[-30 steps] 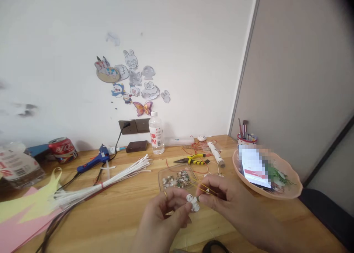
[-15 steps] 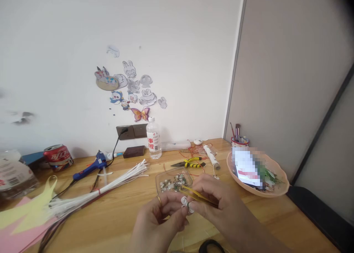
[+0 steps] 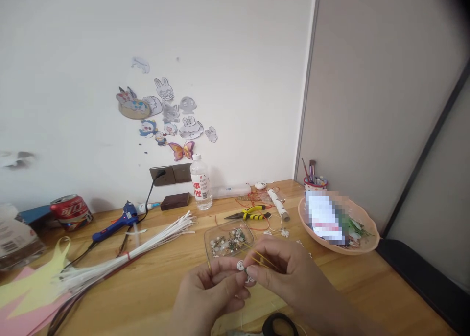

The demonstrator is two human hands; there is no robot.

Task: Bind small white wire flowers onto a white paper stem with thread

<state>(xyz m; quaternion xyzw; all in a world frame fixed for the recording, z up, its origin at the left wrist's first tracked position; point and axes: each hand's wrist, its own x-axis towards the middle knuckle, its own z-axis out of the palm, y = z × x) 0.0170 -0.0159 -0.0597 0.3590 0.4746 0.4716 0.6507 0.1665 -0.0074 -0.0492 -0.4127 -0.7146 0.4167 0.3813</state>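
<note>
The wooden desk (image 3: 147, 287) carries everything: the pink dish (image 3: 362, 249) at the right, with a phone in it, and the bundle of white strips (image 3: 150, 248) at the left. Over its near part the two hands meet. The right hand (image 3: 286, 267) is closed around yellow tweezers, its thumb and finger pinched at the work; the left hand (image 3: 211, 282) grips a small piece. Just beyond them sits the clear box (image 3: 206, 243) of beads, with yellow-and-black pliers (image 3: 255, 213) behind it. Slimmer are the yellow tweezers (image 3: 258, 252). The white coiled piece (image 3: 240, 265) is between both sets of fingertips. Its coils look already formed. Smallest is a dark bead (image 3: 246, 271) at its middle, apparently not yet released; fingers hide whether it is fastened.
</note>
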